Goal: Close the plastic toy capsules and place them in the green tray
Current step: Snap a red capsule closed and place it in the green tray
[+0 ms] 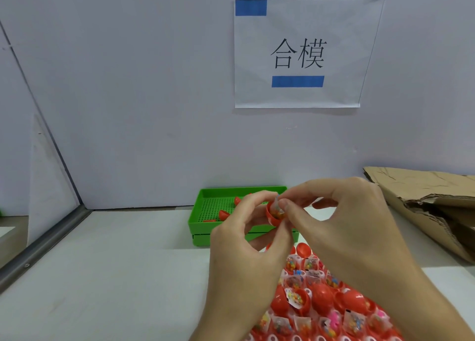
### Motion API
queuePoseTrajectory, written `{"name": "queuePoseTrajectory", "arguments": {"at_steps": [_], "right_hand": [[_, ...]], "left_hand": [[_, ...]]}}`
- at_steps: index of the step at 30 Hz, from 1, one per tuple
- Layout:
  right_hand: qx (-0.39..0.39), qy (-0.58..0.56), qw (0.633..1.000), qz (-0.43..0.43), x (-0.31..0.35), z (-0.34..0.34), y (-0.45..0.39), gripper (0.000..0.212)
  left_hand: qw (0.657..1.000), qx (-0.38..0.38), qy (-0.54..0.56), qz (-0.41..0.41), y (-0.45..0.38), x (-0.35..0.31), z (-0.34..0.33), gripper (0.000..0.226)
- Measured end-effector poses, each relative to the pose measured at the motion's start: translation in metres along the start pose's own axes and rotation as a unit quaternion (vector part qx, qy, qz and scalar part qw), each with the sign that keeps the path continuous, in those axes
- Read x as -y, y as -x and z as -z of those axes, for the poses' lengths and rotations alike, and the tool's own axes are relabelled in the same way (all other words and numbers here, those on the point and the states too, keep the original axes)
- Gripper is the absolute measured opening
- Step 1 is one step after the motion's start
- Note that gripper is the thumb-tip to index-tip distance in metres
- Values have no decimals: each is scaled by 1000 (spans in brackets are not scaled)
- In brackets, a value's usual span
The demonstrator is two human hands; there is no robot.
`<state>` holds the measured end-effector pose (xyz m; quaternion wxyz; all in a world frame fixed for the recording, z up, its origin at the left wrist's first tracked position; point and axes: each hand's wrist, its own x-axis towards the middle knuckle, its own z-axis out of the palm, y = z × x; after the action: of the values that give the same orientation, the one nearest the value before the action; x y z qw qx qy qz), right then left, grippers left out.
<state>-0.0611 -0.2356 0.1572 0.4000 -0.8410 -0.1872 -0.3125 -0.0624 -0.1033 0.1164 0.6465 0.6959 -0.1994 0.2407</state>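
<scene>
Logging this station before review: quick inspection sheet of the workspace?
Surface: white tabletop, metal rail along its left edge.
Job's things: green tray at the wall holds a few red pieces; an open red capsule with a small packet is held up; a batch of open red capsules lies near.
Clutter: torn cardboard at right.
Grips: left hand holds the capsule; right hand pinches at its top.
Cables: nothing seen.
Surroundings: pale wall, paper sign with blue tape.

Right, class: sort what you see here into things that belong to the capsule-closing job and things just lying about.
Job:
- red capsule, held by left hand and right hand
- green tray
- pile of open capsules

Lying about:
- torn cardboard
- paper sign
</scene>
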Motion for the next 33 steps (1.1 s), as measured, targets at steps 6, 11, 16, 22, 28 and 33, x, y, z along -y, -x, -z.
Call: {"name": "queuePoseTrajectory", "arguments": {"at_steps": [6,11,16,22,28,33], "right_hand": [[12,0,1000,-1,0,0,0,11],[6,-22,1000,-16,0,7,-1,11],[12,-35,995,-87,-21,21,-6,15],[130,-127,971,-152,-30,24,-5,46],[108,-139,984,-29,-16,19,-2,31],[106,-106,988,-21,-18,14,-3,24]], "left_hand": [[1000,7,19,9,-1,-1,-1,14],[998,-11,46,43,-1,1,1,10],[997,-20,51,60,-2,3,3,16],[997,-15,60,48,-2,4,4,19],[1000,14,-14,-4,-1,3,4,15],[997,28,-63,-31,0,4,3,21]]}}
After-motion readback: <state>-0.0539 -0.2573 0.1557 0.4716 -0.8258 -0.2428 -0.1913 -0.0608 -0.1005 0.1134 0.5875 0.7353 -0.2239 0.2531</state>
